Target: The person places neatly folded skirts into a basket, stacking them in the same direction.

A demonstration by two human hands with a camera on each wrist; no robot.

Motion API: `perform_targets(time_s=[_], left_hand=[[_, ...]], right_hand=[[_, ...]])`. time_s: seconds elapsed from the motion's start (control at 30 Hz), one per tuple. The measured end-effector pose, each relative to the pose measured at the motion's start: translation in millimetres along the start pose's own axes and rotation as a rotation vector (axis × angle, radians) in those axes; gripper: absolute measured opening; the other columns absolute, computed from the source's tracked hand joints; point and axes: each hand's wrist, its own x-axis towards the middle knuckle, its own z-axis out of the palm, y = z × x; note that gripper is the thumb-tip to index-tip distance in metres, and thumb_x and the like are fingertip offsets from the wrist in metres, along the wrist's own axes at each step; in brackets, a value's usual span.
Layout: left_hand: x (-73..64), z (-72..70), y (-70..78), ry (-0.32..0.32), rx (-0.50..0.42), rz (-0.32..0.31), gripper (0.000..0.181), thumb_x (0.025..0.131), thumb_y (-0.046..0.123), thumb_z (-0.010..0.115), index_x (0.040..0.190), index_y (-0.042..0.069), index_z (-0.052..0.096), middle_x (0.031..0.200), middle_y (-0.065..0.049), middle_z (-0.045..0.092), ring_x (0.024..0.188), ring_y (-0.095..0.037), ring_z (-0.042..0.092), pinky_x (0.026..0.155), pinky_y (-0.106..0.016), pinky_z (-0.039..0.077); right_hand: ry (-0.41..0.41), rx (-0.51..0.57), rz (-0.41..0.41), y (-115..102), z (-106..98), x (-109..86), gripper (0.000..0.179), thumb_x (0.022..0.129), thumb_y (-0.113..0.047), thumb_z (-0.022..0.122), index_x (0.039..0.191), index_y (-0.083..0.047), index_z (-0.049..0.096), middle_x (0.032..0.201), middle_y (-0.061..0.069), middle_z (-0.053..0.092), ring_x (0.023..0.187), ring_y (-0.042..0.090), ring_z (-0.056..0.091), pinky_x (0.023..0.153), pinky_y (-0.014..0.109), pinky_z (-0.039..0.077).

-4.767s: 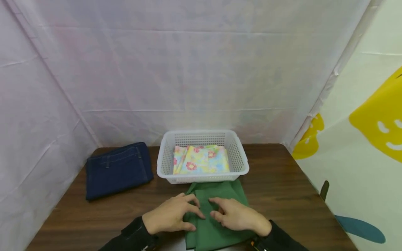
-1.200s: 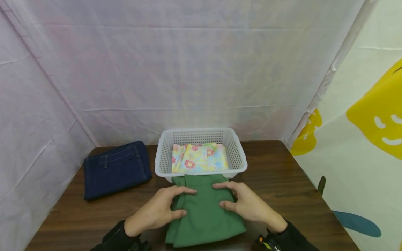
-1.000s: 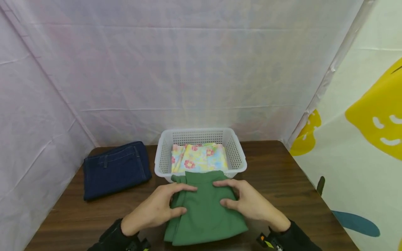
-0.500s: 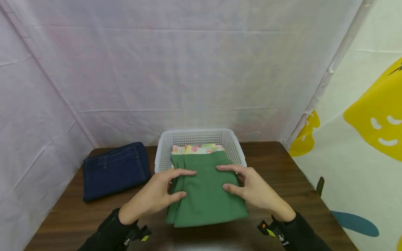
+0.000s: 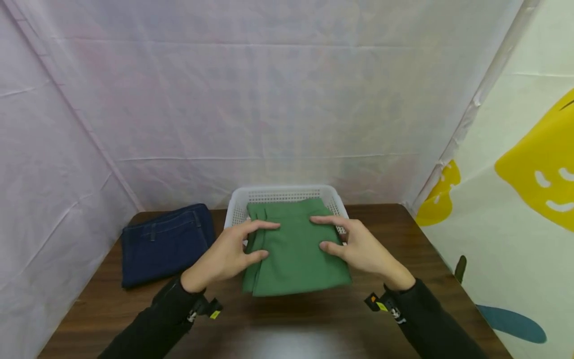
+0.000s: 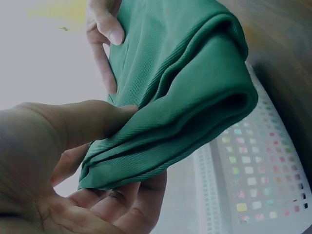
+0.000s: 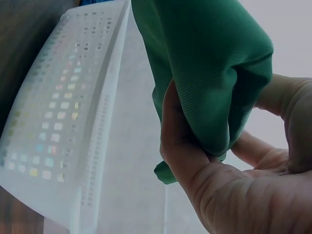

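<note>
The folded green cloth is up in the air, with its far part over the white basket and its near part over the table. You cannot tell if it touches the basket rim. Your left hand pinches its left side: thumb and pointing finger spread apart on top, other fingers tucked under. Your right hand holds the right side much the same way, with thumb and pointing finger well apart on top.

At your wrists sit small dark gadgets with yellow patches; the marks on them are too small to read.

The cloth's narrow edge points away from you, and its wider edge points at you. Fold lines on the left run from near to far. It looks about as long as it is wide, so the long way is hard to tell. Bright bits of color peek through the basket's holes.

Dark blue folded jeans lie to the left on the brown wooden table. A pale sheet hangs behind. The right wall has a big yellow smiley shape and a blue-green leaf shape.
</note>
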Motion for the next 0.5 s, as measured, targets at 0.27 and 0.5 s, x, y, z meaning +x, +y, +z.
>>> perform_targets(time_s=[0.27, 0.5], left_hand=[[24.6, -5.0, -11.4, 0.016, 0.016, -0.014, 0.068, 0.092, 0.018, 0.077, 0.147, 0.041, 0.046, 0.144, 0.007, 0.046, 0.115, -0.014, 0.059, 0.085, -0.032, 0.053], [46.7, -10.3, -24.9, -0.005, 0.03, -0.075, 0.066, 0.093, 0.02, 0.077, 0.148, 0.038, 0.046, 0.151, -0.002, 0.041, 0.12, -0.026, 0.057, 0.082, -0.039, 0.055]], right_hand=[[-0.01, -0.013, -0.002, 7, -17, 18.6, 0.059, 0.098, -0.01, 0.067, 0.15, -0.03, 0.047, 0.152, -0.001, 0.038, 0.088, 0.023, 0.069, 0.061, 0.04, 0.056], [-0.011, -0.026, 0.016, 13, -26, 42.1, 0.063, 0.096, -0.008, 0.068, 0.151, -0.029, 0.046, 0.155, -0.002, 0.033, 0.114, 0.022, 0.062, 0.073, 0.04, 0.058]])
